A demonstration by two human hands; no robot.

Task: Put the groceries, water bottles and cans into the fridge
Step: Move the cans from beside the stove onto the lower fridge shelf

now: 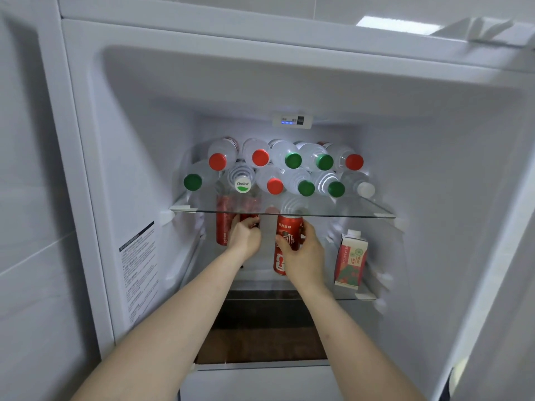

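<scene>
The fridge [124,157] stands open in front of me. Several water bottles [292,160] with red, green and white caps lie stacked on the upper glass shelf [289,212]. Below it, my right hand [304,256] grips a tall red can [285,241] upright on the lower shelf. My left hand [246,235] holds another red can [250,221], mostly hidden by my fingers. A third red can [223,227] stands just left of that hand. A red and white carton [350,259] stands at the right of the lower shelf.
A white control panel [292,120] with blue lights sits on the fridge's back wall. A printed label [139,273] is stuck on the left inner wall. Below the lower shelf there is a dark drawer space [260,328]. A tiled wall [29,227] is at the left.
</scene>
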